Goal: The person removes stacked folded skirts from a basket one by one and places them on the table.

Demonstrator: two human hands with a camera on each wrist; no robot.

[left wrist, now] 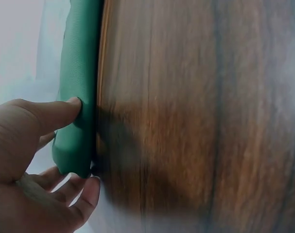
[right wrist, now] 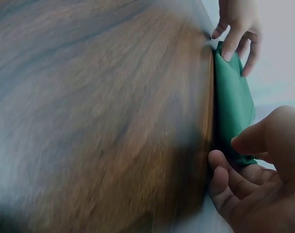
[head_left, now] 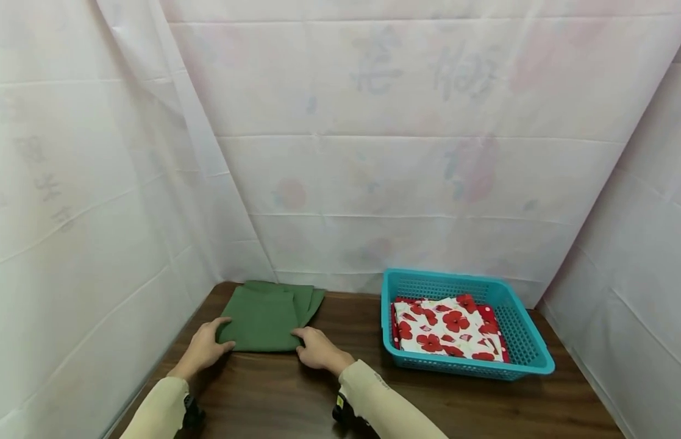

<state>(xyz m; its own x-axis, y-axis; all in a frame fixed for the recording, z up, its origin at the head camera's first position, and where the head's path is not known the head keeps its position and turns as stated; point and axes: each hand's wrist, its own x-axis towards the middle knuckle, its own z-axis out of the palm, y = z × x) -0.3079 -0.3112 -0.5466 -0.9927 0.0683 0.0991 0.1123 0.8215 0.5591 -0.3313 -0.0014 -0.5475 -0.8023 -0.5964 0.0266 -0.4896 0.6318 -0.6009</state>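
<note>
A folded green cloth (head_left: 260, 320) lies on the left part of the table, with more green fabric (head_left: 304, 299) showing behind it. At its near left corner, my left hand (head_left: 203, 347) pinches the edge. The left wrist view has that thumb (left wrist: 69, 109) on top of the thick green fold (left wrist: 79, 97), fingers around the end. My right hand (head_left: 318, 350) grips the near right corner. In the right wrist view its thumb (right wrist: 251, 138) presses the fold's face, while the other fingers curl by the lower edge.
On the right stands a turquoise plastic basket (head_left: 524, 317) holding folded white cloth with red flowers (head_left: 447, 326) over red dotted cloth. White curtains (head_left: 373, 171) close off the back and both sides. The brown wooden table (head_left: 274, 390) runs toward me.
</note>
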